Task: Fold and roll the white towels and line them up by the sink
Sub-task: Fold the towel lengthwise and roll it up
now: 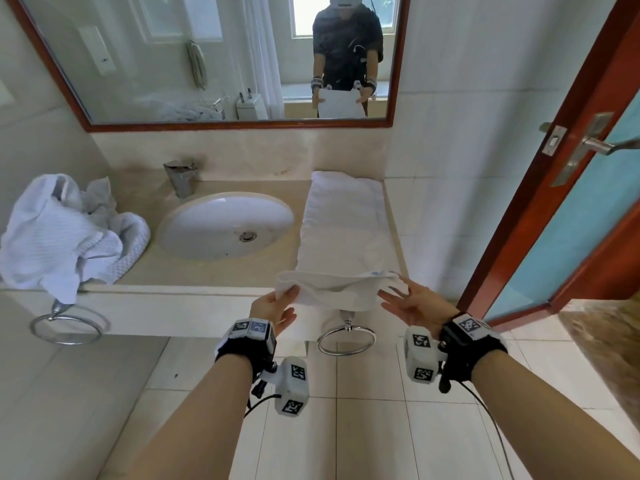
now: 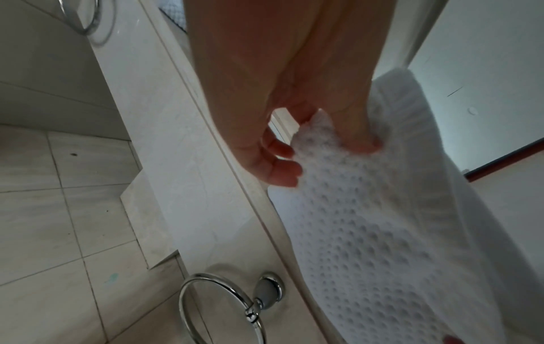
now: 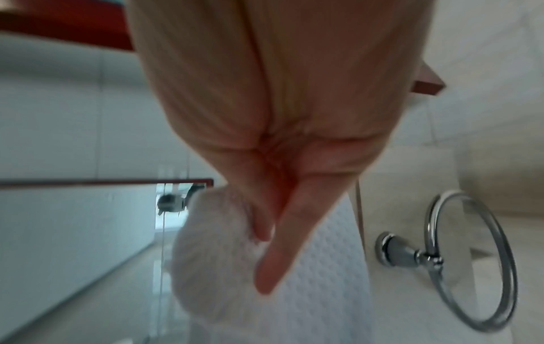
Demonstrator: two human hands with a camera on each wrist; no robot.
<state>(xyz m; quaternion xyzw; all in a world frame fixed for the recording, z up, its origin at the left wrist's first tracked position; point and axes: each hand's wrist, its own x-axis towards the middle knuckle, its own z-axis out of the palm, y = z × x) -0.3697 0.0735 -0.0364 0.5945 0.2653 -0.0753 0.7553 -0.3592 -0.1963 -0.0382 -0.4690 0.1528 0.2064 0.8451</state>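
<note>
A long white waffle towel (image 1: 343, 230) lies flat on the counter (image 1: 207, 271) to the right of the sink (image 1: 225, 223). Its near end is lifted and doubled over at the counter's front edge. My left hand (image 1: 289, 296) pinches the near left corner between thumb and fingers, which the left wrist view shows on the towel (image 2: 368, 232) close up. My right hand (image 1: 394, 289) pinches the near right corner, thumb on top and fingers stretched beneath; its view is blurred, with the towel (image 3: 317, 267) bunched at the fingers. A crumpled heap of white towels (image 1: 65, 233) sits left of the sink.
A chrome tap (image 1: 181, 178) stands behind the sink, below a wide mirror (image 1: 221, 57). Two chrome towel rings (image 1: 346, 337) (image 1: 65, 327) hang from the counter's front. A tiled wall borders the counter on the right, beside an open red-framed door (image 1: 571, 188). The floor below is tiled.
</note>
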